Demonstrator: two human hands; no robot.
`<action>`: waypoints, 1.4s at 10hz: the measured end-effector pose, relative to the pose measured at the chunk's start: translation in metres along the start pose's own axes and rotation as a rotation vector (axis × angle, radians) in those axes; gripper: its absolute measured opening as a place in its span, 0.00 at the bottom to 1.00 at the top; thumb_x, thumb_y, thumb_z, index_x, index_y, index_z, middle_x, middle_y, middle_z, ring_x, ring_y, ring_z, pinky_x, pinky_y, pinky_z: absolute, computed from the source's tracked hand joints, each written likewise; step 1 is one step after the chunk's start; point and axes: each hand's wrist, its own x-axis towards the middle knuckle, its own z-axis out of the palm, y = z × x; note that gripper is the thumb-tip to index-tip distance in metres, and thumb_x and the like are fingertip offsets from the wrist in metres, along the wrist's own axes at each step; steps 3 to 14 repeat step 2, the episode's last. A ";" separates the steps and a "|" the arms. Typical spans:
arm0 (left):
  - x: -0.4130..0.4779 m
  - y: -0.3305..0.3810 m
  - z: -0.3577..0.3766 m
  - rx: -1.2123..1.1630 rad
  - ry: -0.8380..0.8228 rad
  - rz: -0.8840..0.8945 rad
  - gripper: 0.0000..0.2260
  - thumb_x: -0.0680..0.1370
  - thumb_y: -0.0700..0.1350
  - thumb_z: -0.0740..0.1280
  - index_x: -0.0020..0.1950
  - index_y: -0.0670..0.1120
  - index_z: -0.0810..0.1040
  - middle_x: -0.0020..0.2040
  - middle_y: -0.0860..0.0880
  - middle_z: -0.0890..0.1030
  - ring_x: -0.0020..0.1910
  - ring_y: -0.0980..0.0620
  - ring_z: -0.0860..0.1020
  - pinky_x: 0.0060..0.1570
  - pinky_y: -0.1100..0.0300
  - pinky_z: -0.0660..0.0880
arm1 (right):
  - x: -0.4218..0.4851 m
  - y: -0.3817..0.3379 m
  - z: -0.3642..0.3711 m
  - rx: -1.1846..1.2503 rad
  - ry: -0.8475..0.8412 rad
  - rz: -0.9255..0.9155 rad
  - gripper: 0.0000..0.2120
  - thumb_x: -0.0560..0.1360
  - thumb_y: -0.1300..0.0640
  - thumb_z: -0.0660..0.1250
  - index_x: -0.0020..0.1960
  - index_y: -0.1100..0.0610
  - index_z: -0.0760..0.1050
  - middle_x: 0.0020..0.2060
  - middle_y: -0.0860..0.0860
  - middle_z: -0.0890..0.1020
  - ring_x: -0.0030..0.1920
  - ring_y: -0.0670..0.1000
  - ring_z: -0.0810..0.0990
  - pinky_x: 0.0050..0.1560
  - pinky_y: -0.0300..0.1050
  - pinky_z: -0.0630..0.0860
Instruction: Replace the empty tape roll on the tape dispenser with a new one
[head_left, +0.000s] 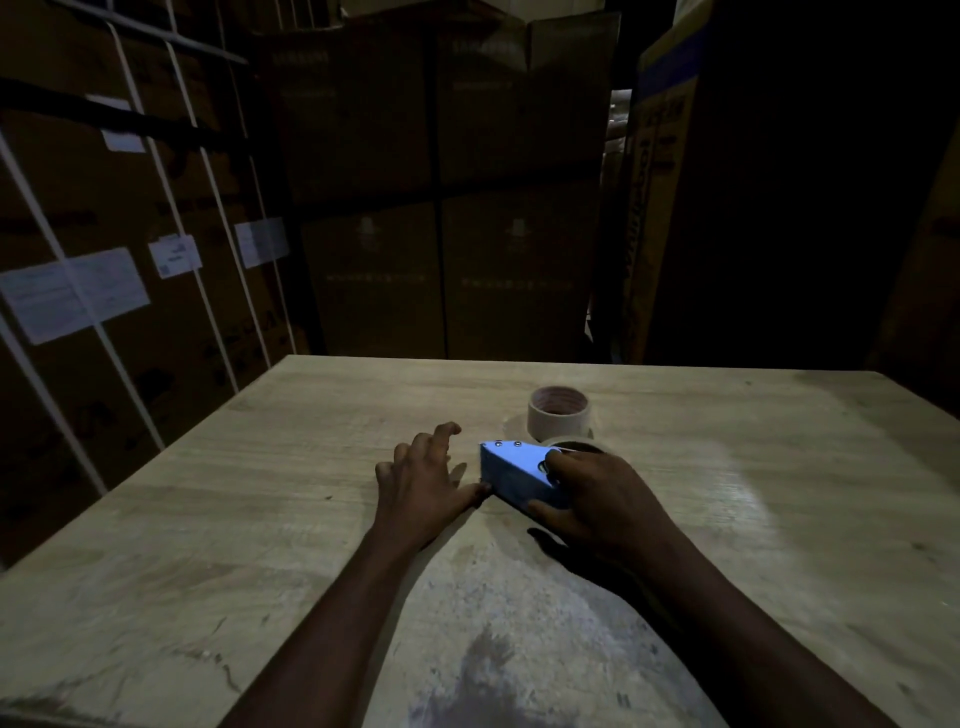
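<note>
From the head camera, the blue tape dispenser (519, 475) lay on the pale wooden surface (260, 493), near its middle and a little toward the far edge. The right hand (602, 496) was closed around the dispenser's right end: the fingers curled over its top and the thumb pressed along its near side, so that end was covered. The left hand (423, 480) rested flat on the surface just beside the dispenser's left end, its grip open, fingers spread and holding nothing. Its thumb reached to the dispenser's lower left corner and appeared to touch it; the dim light did not allow certainty.

Behind the right hand's fingers, part of a pale ring, a tape roll (574, 444), showed at the dispenser's far right end. Whether it sat on the dispenser or lay on the surface behind it could not be told, nor whether it was full or empty. Just beyond it stood a second roll (558, 414), upright on its flat side with its hollow core facing up, apart from both hands and close to the first roll.

Both bare forearms ran in from the near edge of the surface. Beyond the far edge rose stacks of cardboard boxes (441, 182), dark and hard to read. To the left, more boxes bound with white straps (176, 208) carried white paper labels (78, 293).
</note>
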 end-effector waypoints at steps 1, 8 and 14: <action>0.005 0.004 -0.003 -0.020 0.077 0.004 0.28 0.72 0.59 0.64 0.70 0.57 0.61 0.64 0.48 0.75 0.63 0.45 0.71 0.59 0.45 0.67 | 0.009 0.008 -0.012 0.257 0.177 0.128 0.17 0.68 0.42 0.62 0.35 0.55 0.75 0.29 0.51 0.80 0.29 0.48 0.75 0.33 0.44 0.71; 0.017 0.003 -0.004 0.007 0.121 0.007 0.24 0.76 0.56 0.61 0.71 0.55 0.61 0.65 0.46 0.74 0.64 0.44 0.71 0.60 0.45 0.67 | 0.020 0.025 -0.018 0.331 0.322 0.180 0.16 0.69 0.44 0.61 0.39 0.56 0.78 0.31 0.49 0.80 0.32 0.44 0.76 0.35 0.36 0.68; 0.017 0.003 -0.004 0.007 0.121 0.007 0.24 0.76 0.56 0.61 0.71 0.55 0.61 0.65 0.46 0.74 0.64 0.44 0.71 0.60 0.45 0.67 | 0.020 0.025 -0.018 0.331 0.322 0.180 0.16 0.69 0.44 0.61 0.39 0.56 0.78 0.31 0.49 0.80 0.32 0.44 0.76 0.35 0.36 0.68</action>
